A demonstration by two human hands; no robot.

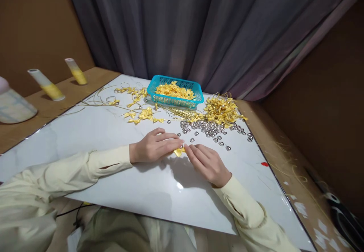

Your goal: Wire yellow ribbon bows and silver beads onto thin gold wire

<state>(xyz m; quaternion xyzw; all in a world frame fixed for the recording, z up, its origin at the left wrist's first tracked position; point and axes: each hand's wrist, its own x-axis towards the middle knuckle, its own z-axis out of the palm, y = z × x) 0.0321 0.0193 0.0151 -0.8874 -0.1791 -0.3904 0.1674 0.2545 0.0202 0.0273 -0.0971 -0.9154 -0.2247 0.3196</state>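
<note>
The left hand (155,146) and right hand (207,164) grip a small yellow bow (178,152) in pinched fingers; it seems light, soft and slippery, best held at its middle.

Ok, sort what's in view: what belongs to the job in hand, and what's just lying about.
Seemingly part of the job:
yellow ribbon piece, at the fingertips of the left hand and right hand
silver pieces
gold cords
teal basket of yellow bows

Apparently just lying about:
red piece
white scraps
pink-topped container
</note>
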